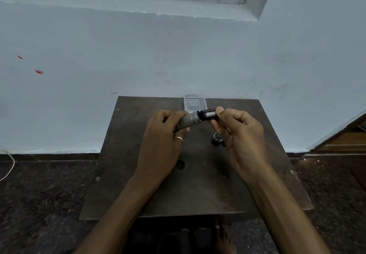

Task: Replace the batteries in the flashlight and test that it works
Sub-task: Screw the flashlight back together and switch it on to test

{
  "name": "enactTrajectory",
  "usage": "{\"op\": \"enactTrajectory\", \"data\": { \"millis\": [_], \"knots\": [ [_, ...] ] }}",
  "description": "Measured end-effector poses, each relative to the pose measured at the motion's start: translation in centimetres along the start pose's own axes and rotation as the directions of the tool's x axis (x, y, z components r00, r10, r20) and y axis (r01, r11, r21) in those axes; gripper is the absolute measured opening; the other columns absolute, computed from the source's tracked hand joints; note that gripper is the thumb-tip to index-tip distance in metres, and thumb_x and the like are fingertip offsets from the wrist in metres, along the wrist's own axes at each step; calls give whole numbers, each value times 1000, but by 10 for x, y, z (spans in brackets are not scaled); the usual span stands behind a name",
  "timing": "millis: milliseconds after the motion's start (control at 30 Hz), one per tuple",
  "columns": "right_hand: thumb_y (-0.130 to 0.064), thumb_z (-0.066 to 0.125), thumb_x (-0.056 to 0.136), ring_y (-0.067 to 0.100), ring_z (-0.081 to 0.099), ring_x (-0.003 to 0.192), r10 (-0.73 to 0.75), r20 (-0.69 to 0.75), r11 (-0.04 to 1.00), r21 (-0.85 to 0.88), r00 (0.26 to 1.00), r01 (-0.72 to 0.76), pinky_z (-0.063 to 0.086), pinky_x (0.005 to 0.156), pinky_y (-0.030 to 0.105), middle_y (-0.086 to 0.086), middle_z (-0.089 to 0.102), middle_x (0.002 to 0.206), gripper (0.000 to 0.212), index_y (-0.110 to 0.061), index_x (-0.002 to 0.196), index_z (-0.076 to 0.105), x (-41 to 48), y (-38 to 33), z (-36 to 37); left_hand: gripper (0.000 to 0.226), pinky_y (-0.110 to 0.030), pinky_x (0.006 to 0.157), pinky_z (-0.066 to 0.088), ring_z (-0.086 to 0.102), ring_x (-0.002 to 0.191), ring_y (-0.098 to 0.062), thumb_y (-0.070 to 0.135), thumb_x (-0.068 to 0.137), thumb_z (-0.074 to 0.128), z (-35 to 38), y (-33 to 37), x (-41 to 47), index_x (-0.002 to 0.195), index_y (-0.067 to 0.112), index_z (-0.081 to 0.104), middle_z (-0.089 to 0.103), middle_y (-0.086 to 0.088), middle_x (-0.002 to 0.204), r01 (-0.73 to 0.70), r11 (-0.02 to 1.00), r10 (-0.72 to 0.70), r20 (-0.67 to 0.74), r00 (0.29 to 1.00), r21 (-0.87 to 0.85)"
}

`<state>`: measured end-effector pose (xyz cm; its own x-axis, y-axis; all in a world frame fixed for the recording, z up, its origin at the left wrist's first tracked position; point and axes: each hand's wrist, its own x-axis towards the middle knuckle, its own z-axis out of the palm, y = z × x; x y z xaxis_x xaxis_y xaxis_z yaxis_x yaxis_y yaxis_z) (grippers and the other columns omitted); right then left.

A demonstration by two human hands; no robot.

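My left hand (pixel 162 137) grips the grey flashlight body (pixel 190 120), held above the small dark wooden table (pixel 138 184) with its open end pointing right. My right hand (pixel 239 133) pinches a black battery holder (pixel 209 114) with a silver battery showing in it; the holder's left end sits at the mouth of the flashlight body. The flashlight's black end cap (pixel 217 138) lies on the table, just below and partly behind my right hand.
A clear plastic case (pixel 195 103) lies at the table's far edge against the pale wall. A dark round mark (pixel 180 164) shows on the table between my wrists. Dark speckled floor surrounds the table; a white cord (pixel 10 164) lies at far left.
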<state>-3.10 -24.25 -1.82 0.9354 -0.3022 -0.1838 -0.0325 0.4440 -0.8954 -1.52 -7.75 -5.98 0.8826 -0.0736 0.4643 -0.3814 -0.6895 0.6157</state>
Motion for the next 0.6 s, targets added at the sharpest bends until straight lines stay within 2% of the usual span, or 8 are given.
{"op": "enactTrajectory", "data": {
  "millis": [100,200,267,333,433,467,533,600],
  "knots": [
    [-10,74,88,28,75,98,-62,2,994,-92,998,62,61,83,26,18,76,99,27,5,107,64,-2,1,1,42,-32,76,50,54,92,-16,20,84,72,1,0,0,125,23,64,53,3,103,-11,1000,11,6,1000,4],
    [-11,76,88,26,77,91,-143,0,968,-210,990,139,59,73,23,14,77,92,22,1,103,66,-4,3,1,43,-33,75,50,54,92,-17,20,84,73,2,-1,0,126,23,64,54,2,103,-16,1000,16,16,1000,14],
    [-13,78,86,26,77,89,-196,-2,942,-279,981,188,59,74,27,10,77,88,20,-5,99,66,-3,4,1,44,-33,75,50,54,92,-17,20,84,73,2,-2,0,126,23,63,54,1,103,-20,1000,20,19,1000,21],
    [-19,81,84,28,77,87,-266,14,890,-380,964,251,61,77,36,8,77,85,18,-12,94,67,-3,7,1,44,-32,75,50,54,92,-17,21,84,73,3,-2,0,127,23,63,54,1,104,-22,999,22,21,1000,28],
    [-27,77,88,19,75,81,-359,115,767,-529,926,363,59,69,34,1,77,82,11,-17,87,72,-4,10,1,43,-31,75,49,55,93,-18,22,84,72,3,-2,-1,127,23,63,55,0,105,-22,999,21,30,999,27],
    [-31,73,91,17,74,82,-376,152,727,-564,914,393,59,71,35,0,77,82,15,-17,85,74,-4,10,0,43,-31,75,49,55,93,-18,22,84,72,3,-2,-1,126,23,63,55,0,105,-18,1000,17,31,999,25],
    [-38,65,95,22,74,85,-384,154,693,-603,911,394,61,78,45,1,76,83,23,-19,85,75,0,9,-4,42,-30,76,48,56,93,-17,23,84,72,3,-2,-1,125,25,64,55,2,104,2,1000,-2,27,1000,8],
    [-36,63,96,17,73,84,-377,94,690,-635,921,347,60,79,42,0,76,82,22,-21,85,74,8,1,-13,40,-27,77,46,56,92,-15,23,84,72,1,-2,-1,123,27,64,56,4,103,25,999,-25,16,1000,-21]
  ]
}}
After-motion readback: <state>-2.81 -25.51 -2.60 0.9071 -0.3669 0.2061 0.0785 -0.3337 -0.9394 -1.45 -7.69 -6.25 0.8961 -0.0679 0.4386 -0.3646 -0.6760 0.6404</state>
